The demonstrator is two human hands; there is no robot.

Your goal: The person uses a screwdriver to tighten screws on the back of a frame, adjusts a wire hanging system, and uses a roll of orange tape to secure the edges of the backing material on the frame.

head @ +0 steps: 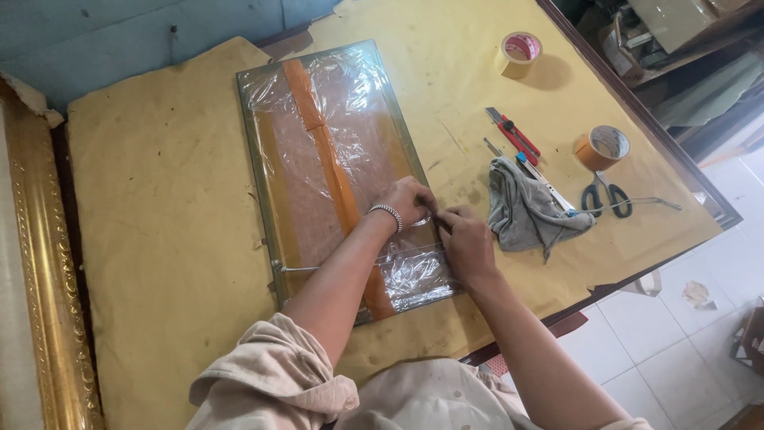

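Observation:
A rectangular framed panel [263, 159] wrapped in clear plastic film lies flat on the table, with a strip of orange-brown tape [326, 151] running down its length. My left hand [407, 201], with a beaded bracelet on the wrist, rests on the panel's right edge with fingers curled. My right hand [465, 239] touches it there, fingers pinched at the same edge. What the fingertips pinch is too small to tell. A thin wire or string [298, 269] crosses the panel near its lower end.
The table is covered in yellow-brown paper [159, 223]. Right of my hands lie a grey cloth [521, 211], a red utility knife [516, 137], scissors [606, 197] and two tape rolls [521, 52] [602, 146]. A gilded frame [44, 263] stands at left. The tiled floor [684, 334] lies beyond the table's edge.

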